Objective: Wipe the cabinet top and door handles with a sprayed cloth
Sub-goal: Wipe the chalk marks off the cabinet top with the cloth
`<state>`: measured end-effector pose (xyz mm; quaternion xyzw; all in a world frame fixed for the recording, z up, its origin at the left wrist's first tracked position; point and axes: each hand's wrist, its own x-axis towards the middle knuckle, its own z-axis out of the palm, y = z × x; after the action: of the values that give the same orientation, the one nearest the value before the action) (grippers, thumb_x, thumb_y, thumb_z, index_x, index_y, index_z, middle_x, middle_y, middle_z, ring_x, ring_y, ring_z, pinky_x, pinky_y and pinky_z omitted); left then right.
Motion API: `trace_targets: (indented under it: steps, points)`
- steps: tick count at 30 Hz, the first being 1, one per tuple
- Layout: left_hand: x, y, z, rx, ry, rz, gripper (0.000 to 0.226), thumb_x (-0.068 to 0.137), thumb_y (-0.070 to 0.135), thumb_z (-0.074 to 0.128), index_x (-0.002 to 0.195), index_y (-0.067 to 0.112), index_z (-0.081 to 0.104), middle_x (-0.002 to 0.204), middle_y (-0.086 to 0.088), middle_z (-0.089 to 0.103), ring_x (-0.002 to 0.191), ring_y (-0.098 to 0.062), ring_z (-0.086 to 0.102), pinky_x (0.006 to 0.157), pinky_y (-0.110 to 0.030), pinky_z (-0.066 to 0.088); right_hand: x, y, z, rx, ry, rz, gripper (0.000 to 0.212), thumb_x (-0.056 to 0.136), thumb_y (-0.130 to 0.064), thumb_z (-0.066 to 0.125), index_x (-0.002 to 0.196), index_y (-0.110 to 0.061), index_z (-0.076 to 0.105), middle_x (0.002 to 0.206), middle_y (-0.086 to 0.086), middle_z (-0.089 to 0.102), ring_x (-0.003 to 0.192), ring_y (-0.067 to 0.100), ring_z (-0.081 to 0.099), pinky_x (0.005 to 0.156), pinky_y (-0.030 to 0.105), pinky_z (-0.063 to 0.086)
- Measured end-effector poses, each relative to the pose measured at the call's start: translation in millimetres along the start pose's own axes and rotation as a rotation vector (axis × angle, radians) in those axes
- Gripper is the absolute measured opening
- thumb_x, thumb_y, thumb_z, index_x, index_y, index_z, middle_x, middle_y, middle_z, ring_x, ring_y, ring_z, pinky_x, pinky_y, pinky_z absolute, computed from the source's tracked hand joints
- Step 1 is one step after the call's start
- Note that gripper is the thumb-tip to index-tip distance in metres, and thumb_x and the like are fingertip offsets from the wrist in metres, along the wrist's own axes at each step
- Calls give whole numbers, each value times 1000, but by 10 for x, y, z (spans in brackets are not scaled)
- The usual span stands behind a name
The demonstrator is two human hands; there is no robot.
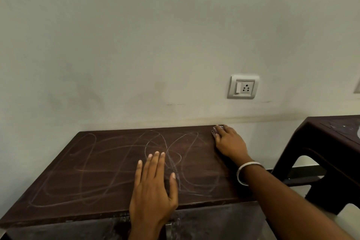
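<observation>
The dark brown cabinet top (93, 171) fills the lower middle of the head view and is covered with pale looping scribble marks. My left hand (153, 187) lies flat on it near the front edge, fingers straight and spread. My right hand (229, 142) presses a small crumpled cloth (215, 130) onto the far right corner of the top, beside the wall; most of the cloth is hidden under my fingers. A metallic door handle (168, 230) peeks out below the front edge, partly hidden by my left wrist.
A dark plastic table or stool (319, 142) stands close to the right of the cabinet. A white wall socket with a switch (243, 86) sits on the wall above the cabinet's right end. The wall runs directly behind the top.
</observation>
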<state>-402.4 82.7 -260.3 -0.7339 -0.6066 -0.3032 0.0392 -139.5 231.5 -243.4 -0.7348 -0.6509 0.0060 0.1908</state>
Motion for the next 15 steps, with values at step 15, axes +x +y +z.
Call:
trace_targets:
  steps: [15]
  points:
    - [-23,-11,11,12,9,26,70,91,52,16,150,17,28,156,1,29,145,-11,15,121,-39,6,-355,-372,27,-13,-40,-105,52,102,-40,29,152,-27,28,161,5,22,149,21,18,122,36,15]
